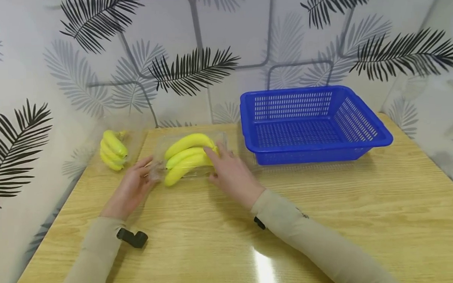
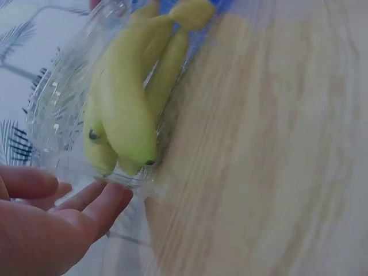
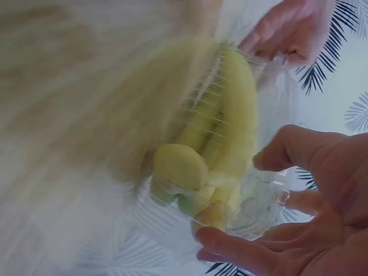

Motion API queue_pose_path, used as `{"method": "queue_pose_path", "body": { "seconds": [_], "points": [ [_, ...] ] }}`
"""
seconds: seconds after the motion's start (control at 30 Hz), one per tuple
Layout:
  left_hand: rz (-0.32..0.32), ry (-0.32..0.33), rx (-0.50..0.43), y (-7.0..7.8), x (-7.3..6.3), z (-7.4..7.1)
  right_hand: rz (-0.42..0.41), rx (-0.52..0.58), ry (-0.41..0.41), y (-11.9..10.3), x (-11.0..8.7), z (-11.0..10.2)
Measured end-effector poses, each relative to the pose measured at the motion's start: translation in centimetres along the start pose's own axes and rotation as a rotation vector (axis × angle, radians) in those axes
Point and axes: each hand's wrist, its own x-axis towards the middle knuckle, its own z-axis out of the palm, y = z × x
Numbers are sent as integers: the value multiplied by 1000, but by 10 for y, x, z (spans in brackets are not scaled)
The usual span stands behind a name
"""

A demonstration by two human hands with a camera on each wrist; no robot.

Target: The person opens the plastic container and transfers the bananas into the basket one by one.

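Observation:
A clear plastic container [image 2: 63, 115] holds a bunch of yellow bananas [image 1: 189, 155] over the wooden table, between the two hands. My right hand [image 1: 233, 170] grips the container's right end, where the banana stems lie, its fingers spread around that end. At the opposite end, by the banana tips, my left hand [image 1: 132, 188] touches the plastic with loosely extended fingers. Another bunch of bananas [image 1: 113, 149] sits farther left in clear plastic, beyond the left hand.
A blue slatted basket [image 1: 317, 153] stands at the back right of the wooden table [image 1: 199, 234]. Behind the table hangs a leaf-patterned backdrop [image 1: 230, 33]. A black wrist device [image 1: 132, 237] is on the left sleeve.

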Motion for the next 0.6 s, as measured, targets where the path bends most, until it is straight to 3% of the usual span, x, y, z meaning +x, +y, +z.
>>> {"method": "queue_pose_path", "body": {
  "seconds": [0.1, 0.27, 0.4, 0.6],
  "points": [
    [-18, -70, -148, -1, 3, -7, -38, -60, 20, -4, 2, -1],
    [0, -147, -240, -4, 7, -19, -118, -153, 106, -3, 2, 3],
    [3, -149, -223, -6, 8, -23, -161, -157, 178, 1, 1, 7],
    [4, -111, -139, -3, 9, -20, -194, -117, 186, 8, 5, 2]
  ]
}}
